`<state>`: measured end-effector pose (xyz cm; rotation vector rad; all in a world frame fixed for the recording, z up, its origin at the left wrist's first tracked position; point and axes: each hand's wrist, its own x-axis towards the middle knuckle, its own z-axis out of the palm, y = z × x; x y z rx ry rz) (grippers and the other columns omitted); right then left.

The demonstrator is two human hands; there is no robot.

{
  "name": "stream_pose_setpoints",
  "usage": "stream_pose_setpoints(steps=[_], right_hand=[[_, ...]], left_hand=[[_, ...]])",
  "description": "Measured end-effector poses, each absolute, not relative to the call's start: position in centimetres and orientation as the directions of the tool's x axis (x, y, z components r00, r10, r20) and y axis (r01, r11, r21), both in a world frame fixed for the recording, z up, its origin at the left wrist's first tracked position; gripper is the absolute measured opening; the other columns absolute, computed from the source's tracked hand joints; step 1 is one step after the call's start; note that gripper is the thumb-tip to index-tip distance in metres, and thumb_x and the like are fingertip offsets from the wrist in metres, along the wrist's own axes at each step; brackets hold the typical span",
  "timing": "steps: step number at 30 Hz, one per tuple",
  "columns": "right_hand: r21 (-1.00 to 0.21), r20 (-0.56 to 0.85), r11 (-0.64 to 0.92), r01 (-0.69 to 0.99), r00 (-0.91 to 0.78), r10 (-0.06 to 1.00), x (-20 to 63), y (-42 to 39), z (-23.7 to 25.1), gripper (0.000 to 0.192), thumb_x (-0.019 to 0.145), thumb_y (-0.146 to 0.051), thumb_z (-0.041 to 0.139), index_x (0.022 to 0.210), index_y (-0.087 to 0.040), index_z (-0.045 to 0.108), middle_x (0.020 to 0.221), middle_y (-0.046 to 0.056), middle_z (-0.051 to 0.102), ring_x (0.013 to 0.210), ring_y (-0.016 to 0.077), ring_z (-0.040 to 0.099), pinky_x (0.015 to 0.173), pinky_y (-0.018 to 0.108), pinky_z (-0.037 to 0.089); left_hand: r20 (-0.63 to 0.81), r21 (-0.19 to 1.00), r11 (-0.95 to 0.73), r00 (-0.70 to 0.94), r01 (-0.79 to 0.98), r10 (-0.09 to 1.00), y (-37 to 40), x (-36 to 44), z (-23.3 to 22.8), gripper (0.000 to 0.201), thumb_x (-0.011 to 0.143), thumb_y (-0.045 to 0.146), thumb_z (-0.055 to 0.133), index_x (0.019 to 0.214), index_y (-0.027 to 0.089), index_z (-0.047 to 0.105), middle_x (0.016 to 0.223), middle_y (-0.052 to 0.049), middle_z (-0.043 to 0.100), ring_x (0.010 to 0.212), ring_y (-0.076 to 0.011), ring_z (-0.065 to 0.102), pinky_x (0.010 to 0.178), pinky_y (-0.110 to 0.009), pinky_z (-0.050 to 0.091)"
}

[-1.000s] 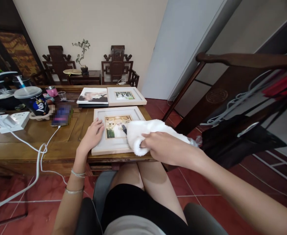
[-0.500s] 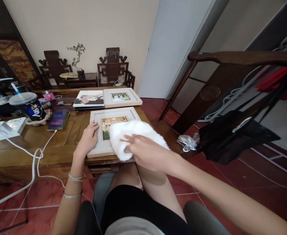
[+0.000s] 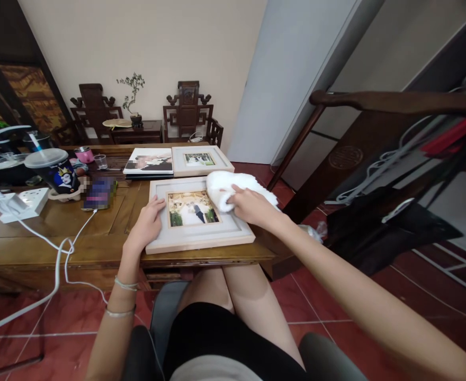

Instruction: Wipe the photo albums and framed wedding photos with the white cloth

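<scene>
Your right hand (image 3: 251, 205) is reaching across, clenching a white cloth (image 3: 227, 186) onto the picture frame's (image 3: 198, 236) far right corner. Your left hand (image 3: 149, 225) is lying flat, fingers released, on the frame's left border at the wooden table's (image 3: 38, 233) near edge.

left hand (image 3: 149, 226) flat on picture frame (image 3: 198, 238), centre | right hand (image 3: 252, 206) pressing white cloth (image 3: 225, 186) on frame's upper-right corner | wooden table (image 3: 38, 233)

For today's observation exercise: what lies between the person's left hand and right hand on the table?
In the head view, the framed photo's picture area lies between the left hand on the frame's left border and the right hand pressing the white cloth.
</scene>
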<state>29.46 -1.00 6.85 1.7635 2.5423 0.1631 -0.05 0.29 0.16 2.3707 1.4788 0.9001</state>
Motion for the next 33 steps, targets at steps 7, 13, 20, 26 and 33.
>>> stream_pose_setpoints(steps=[7,13,20,26,33], right_hand=[[0.147,0.185,0.520,0.841,-0.540,0.821,23.4,5.1,7.2,0.039,0.086,0.000,0.045,0.116,-0.009,0.068,0.154,0.016,0.041,0.145,0.0336,0.027,0.113,0.051,0.026],[0.183,0.088,0.646,0.741,-0.667,0.740,17.1,6.9,6.0,0.035,0.090,-0.009,0.048,0.118,-0.012,0.068,0.149,0.012,0.049,0.142,0.0298,0.031,0.114,0.047,0.026],[0.231,0.043,0.428,0.874,-0.448,0.893,23.7,6.6,6.8,0.036,0.084,-0.005,0.045,0.107,-0.008,0.073,0.118,0.022,0.067,0.109,0.0280,0.060,0.101,0.042,0.036],[0.289,-0.042,0.323,0.901,-0.325,0.945,28.3,4.7,7.3,0.042,0.084,-0.004,0.041,0.108,-0.013,0.074,0.119,0.020,0.066,0.100,0.0271,0.064,0.091,0.037,0.039],[0.213,-0.219,0.459,0.862,-0.416,0.882,28.6,-3.9,8.8,0.037,0.077,0.000,0.042,0.092,-0.009,0.075,0.096,0.020,0.071,0.089,0.0258,0.066,0.073,0.031,0.040]], left_hand=[[0.395,0.463,-0.496,0.330,0.735,0.857,0.7,-0.3,0.0,0.057,0.079,0.005,0.036,0.128,0.010,0.063,0.139,-0.010,0.059,0.141,-0.0254,0.041,0.120,-0.044,0.031],[0.407,0.494,-0.503,0.323,0.709,0.854,0.8,-0.5,-0.2,0.059,0.076,0.004,0.037,0.127,0.014,0.065,0.137,-0.007,0.061,0.142,-0.0243,0.040,0.120,-0.044,0.029],[0.398,0.538,-0.471,0.282,0.699,0.873,0.7,-0.2,-0.5,0.058,0.076,0.002,0.039,0.126,0.016,0.065,0.137,-0.006,0.062,0.141,-0.0264,0.040,0.120,-0.048,0.030],[0.434,0.502,-0.490,0.283,0.713,0.856,0.8,-0.3,-0.8,0.052,0.080,0.003,0.038,0.122,0.014,0.066,0.135,-0.010,0.063,0.140,-0.0264,0.043,0.119,-0.048,0.033],[0.454,0.476,-0.517,0.304,0.711,0.837,1.1,-0.5,-0.5,0.049,0.081,0.005,0.039,0.121,0.014,0.067,0.135,-0.010,0.062,0.137,-0.0258,0.047,0.118,-0.047,0.035]])
